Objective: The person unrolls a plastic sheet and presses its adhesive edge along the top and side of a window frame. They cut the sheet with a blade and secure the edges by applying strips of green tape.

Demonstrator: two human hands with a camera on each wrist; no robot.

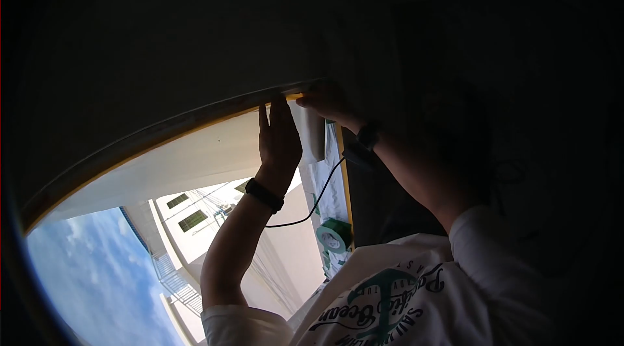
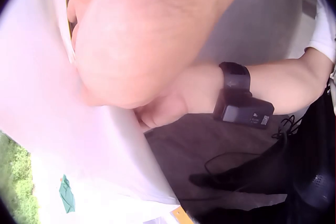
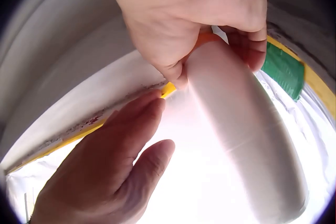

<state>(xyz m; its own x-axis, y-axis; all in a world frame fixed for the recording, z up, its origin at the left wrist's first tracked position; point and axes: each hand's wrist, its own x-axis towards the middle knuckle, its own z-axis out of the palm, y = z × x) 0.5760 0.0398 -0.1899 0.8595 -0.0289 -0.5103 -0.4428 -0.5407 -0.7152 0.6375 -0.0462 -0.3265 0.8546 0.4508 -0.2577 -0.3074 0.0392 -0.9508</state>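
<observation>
My right hand [image 3: 194, 19] grips the upper end of a white roll of masking film [image 3: 247, 129], thumb on one side and fingers curled on the other. An orange tape band [image 3: 207, 39] shows at that end. Close by on the left, my left hand [image 3: 113, 155] has its fingers straight, with the tips at a yellow tape strip [image 3: 168, 90] along the opening's edge. In the head view both hands are raised to this edge, and the left hand [image 1: 281, 141] lies against it. Thin white film [image 1: 214, 151] hangs below the yellow strip.
A roll of green tape [image 1: 335, 235] lies beside the opening, near the white shirt [image 1: 390, 294]. Green tape [image 3: 283, 71] also sits on the edge to the right. A black cable [image 1: 312, 213] runs between the wrists. Outside are a white building [image 1: 188, 216] and sky.
</observation>
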